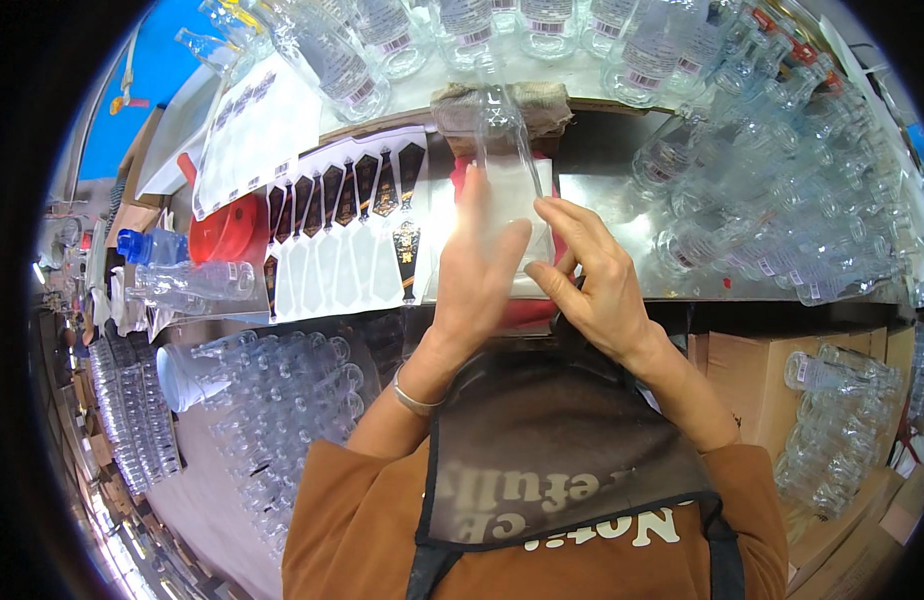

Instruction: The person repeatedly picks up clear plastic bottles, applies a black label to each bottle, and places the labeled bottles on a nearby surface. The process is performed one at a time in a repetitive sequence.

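Observation:
A clear glass bottle (501, 120) lies on a white pad, its neck pointing away from me and resting by a rolled cloth (547, 108). My right hand (597, 275) is at the bottle's lower right side, with fingertips and thumb curved against it near the base. Over the bottle's left side, my left hand (472, 265) is blurred by motion, its fingers stretched out. The bottle's lower part is partly hidden by both hands. To the left lies a sheet of labels (357, 265), dark tie-shaped ones in its upper part and bare backing below.
Several clear bottles (547, 25) stand along the far edge, and many more bottles (772, 190) lie piled at the right. A red tape dispenser (222, 230) and another label sheet (252, 130) are at the left. Crated bottles (272, 410) and a cardboard box (747, 370) flank me.

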A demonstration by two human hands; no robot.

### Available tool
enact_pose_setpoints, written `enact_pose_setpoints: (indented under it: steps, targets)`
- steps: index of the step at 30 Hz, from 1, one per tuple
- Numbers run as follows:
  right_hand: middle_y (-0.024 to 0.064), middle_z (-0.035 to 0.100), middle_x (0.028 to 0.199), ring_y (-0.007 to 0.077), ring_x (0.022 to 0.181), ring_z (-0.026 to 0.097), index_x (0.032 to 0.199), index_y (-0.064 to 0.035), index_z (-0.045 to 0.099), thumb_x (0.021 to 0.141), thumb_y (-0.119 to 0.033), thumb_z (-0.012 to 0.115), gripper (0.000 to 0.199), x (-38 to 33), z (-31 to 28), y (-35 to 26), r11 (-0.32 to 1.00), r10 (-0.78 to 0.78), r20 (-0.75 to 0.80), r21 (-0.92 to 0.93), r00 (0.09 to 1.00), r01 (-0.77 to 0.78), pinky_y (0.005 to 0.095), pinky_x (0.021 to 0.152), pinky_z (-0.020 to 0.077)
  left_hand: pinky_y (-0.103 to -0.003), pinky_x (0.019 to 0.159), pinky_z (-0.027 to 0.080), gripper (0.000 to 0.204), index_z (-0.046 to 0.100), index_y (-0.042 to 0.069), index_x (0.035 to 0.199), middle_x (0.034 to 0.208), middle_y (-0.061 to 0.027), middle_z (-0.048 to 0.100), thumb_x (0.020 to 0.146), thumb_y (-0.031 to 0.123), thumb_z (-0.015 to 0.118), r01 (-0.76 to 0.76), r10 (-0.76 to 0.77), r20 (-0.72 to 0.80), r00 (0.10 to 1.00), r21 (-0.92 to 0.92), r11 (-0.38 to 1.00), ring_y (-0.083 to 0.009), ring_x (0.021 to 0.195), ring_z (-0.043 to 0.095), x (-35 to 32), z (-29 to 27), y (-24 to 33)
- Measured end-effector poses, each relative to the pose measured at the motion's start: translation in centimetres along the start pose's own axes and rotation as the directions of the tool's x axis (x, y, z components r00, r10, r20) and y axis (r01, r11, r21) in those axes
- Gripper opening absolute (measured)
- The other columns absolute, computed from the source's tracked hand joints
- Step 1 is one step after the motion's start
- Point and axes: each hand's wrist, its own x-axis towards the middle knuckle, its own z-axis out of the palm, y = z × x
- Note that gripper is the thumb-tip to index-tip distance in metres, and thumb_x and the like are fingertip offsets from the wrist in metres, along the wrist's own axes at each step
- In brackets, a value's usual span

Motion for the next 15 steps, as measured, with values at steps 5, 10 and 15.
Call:
enact_pose_setpoints:
  steps: [5,10,15]
  targets:
    - [0.0185,0.054,0.137,0.0124,0.061,0.059,0.138,0.0006,0.055,0.083,-0.005,0.075,0.059,-0.1,0.5,-1.3,0.997,-0.032,0.001,-0.064,0.999,0.032,0.0281,0.062,0.0509,-0.036,0.117,0.030,0.068,0.017,-0.008,0.156,0.157,-0.0209,0.035,0.102,0.017,0.052,0.196,-0.151,0.134,0.979,-0.465,0.863,-0.0285,0.145,0.036,0.9,-1.3,-1.3]
    - [0.0181,0.057,0.132,0.0151,0.063,0.059,0.132,0.0014,0.057,0.083,-0.006,0.074,0.053,-0.3,-1.0,-0.4,0.995,0.095,-0.001,-0.019,0.995,-0.095,0.0303,0.065,0.0518,-0.038,0.119,0.028,0.053,0.042,-0.002,0.149,0.153,-0.0164,0.046,0.102,0.021,0.052,0.052,-0.052,0.001,0.999,-0.002,0.999,-0.0262,0.144,0.039,-0.3,-5.5,-2.2]
    - [0.0164,0.062,0.126,0.0094,0.062,0.056,0.127,0.0016,0.061,0.087,-0.006,0.072,0.042,-1.7,-2.2,2.3,0.961,0.257,-0.029,0.112,0.966,-0.252,0.0240,0.059,0.0472,-0.054,0.121,0.018,0.046,0.056,0.013,0.141,0.161,-0.0127,0.034,0.099,0.031,0.057,-0.243,0.092,0.228,0.969,0.832,0.499,-0.0327,0.150,0.026,-2.1,-13.5,-8.3]
